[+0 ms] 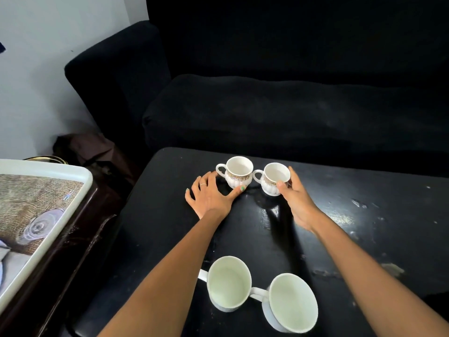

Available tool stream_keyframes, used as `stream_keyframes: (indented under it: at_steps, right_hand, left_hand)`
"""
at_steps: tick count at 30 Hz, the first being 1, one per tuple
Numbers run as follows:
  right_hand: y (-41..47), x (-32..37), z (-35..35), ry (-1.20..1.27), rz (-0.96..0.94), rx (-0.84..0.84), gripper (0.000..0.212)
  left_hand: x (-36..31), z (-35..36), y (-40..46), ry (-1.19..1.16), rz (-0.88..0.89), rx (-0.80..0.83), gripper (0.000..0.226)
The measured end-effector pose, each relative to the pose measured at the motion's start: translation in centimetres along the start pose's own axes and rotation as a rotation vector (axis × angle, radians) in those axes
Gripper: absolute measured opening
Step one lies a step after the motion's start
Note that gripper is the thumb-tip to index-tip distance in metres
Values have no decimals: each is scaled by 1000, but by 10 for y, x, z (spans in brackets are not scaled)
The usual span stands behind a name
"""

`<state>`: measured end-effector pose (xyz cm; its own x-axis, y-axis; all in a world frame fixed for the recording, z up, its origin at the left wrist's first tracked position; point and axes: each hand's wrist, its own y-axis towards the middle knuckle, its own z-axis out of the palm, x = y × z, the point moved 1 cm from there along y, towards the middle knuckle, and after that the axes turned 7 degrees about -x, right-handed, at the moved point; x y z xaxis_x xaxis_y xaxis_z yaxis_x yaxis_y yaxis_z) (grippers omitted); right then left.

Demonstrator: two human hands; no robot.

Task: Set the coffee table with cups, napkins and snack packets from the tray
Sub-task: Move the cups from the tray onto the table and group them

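Note:
Two small white cups with a gold band stand at the far side of the black coffee table [340, 227]. My left hand [211, 198] lies spread beside the left small cup [237, 175], its thumb tip touching the cup's base. My right hand [295, 198] holds the right small cup [274, 178] between thumb and fingers. Two larger plain white mugs stand near me, the left mug [228, 283] and the right mug [291, 302], both empty. The white tray [48, 171] with a printed picture sits at the left on a dark side table.
A black sofa [279, 105] runs along the far edge of the table. A dark brown bag [90, 149] lies on the floor between sofa arm and side table. The table's right half shows scuffed bare surface.

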<state>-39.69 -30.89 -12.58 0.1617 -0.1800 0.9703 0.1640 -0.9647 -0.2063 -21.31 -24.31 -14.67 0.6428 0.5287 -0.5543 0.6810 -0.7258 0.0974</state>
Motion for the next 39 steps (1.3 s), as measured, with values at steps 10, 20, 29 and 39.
stream_keyframes:
  at_steps: [10, 20, 29, 39]
  right_hand:
    - [-6, 6, 1, 76, 73, 1, 67]
    - [-64, -13, -27, 116, 153, -26, 60]
    - [-162, 0, -36, -206, 68, 48, 16]
    - [-251, 17, 2, -867, -640, -80, 33]
  left_hand:
    - [3, -12, 4, -112, -11, 159, 92]
    - [46, -57, -33, -600, -132, 205, 29]
    - [77, -96, -120, -496, -148, 121, 33]
    - [70, -108, -219, -313, -169, 159, 44]
